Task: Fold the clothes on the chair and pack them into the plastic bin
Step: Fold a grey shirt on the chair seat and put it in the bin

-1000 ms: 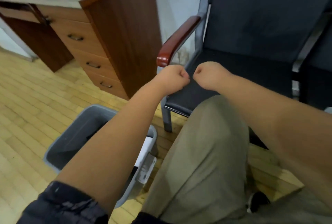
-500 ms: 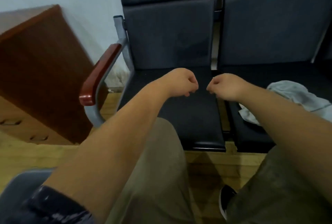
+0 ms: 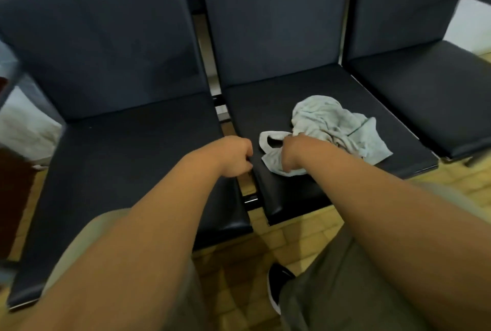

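Three padded seats stand joined in one row, each with a smooth, dark, slightly shiny cushion and a matte dark backrest of the same squared shape. The left seat [image 3: 127, 171] carries nothing. Above its right edge, by the narrow gap between cushions, the left hand [image 3: 233, 156] is balled into a tight fist with nothing in it.

The middle seat [image 3: 265, 107] holds the single garment [image 3: 332, 123], a pale grey-blue piece of soft, thin cloth, crumpled into a loose heap with one looped opening (a neck or arm hole, hard to say which) lying at its near left corner. The right hand [image 3: 295, 152] rests on that corner, knuckles up, its fingers curled down into the fabric and gripping it.

The right seat [image 3: 425, 91] is only partly in view at the edge.

Lower down are two bare forearms, olive-khaki trousers [image 3: 345, 291] of a plain woven look, and one black shoe [image 3: 276, 285] with a white sole edge, set on a yellowish wooden parquet floor [image 3: 239, 277] of small square blocks.
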### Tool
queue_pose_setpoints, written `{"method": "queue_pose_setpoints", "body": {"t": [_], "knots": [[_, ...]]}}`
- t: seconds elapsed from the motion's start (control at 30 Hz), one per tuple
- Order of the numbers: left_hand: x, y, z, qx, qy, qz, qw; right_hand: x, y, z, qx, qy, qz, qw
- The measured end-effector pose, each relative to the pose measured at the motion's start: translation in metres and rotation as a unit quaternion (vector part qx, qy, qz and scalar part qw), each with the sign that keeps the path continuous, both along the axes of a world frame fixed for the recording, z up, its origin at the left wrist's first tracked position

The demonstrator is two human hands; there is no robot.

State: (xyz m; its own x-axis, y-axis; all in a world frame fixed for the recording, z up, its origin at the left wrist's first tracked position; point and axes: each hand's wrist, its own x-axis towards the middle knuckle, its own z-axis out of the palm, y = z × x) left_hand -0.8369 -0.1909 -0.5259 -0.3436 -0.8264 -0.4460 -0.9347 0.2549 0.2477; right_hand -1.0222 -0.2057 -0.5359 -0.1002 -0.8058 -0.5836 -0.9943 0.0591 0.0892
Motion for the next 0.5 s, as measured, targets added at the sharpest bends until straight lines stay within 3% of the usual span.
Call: {"method": "queue_pose_setpoints", "body": {"t": [0.17, 0.23, 0.4, 0.5], "knots": [[-0.008, -0.014, -0.013, 0.006, 0.008, -0.001, 1.0, -0.002, -0.006, -0.016, -0.055, -0.044, 0.072, 0.995], [-0.005, -0.015, -0.014, 0.016, 0.039, 0.008, 0.999, -0.002, -0.005, -0.005, -0.067, -0.113, 0.083, 0.988], [0.005, -0.015, 0.016, 0.034, 0.218, 0.042, 0.975, 0.014, -0.008, 0.032, -0.09, -0.402, -0.04, 0.91], [0.025, -0.018, 0.034, 0.014, 0.313, 0.15, 0.938, 0.021, -0.012, 0.048, -0.066, -0.512, -0.118, 0.848]]}}
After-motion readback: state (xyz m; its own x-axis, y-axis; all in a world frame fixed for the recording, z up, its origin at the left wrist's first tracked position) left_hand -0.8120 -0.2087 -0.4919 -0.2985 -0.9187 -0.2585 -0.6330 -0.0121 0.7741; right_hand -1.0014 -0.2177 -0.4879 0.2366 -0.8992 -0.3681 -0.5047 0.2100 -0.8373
